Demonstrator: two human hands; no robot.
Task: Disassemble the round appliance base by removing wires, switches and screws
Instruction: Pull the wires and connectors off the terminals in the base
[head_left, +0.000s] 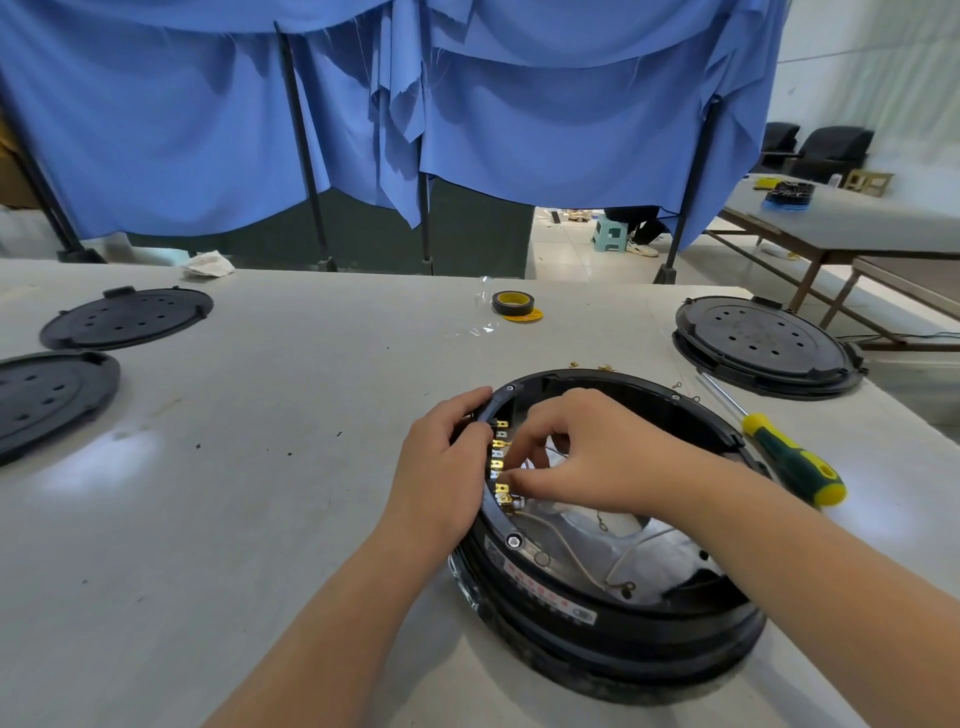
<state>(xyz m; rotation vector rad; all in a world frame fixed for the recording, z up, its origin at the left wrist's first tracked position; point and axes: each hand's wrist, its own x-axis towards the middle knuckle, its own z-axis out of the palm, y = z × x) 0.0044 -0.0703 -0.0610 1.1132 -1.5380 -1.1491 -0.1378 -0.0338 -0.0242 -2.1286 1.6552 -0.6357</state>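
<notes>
The round black appliance base (613, 629) lies open on the table in front of me, its inside showing a shiny metal plate and thin pale wires (582, 561). A row of brass terminals (500, 457) lines the inner left wall. My left hand (441, 467) grips the left rim of the base, fingers curled over the edge. My right hand (587, 452) reaches inside, its fingertips pinching at a terminal in the row; what lies between the fingertips is hidden.
A green and yellow screwdriver (789, 457) lies right of the base. Small brass parts (602, 368) sit behind it. Another closed base (763, 343) stands at far right, two black covers (124, 317) at left, a tape roll (513, 303) at the back.
</notes>
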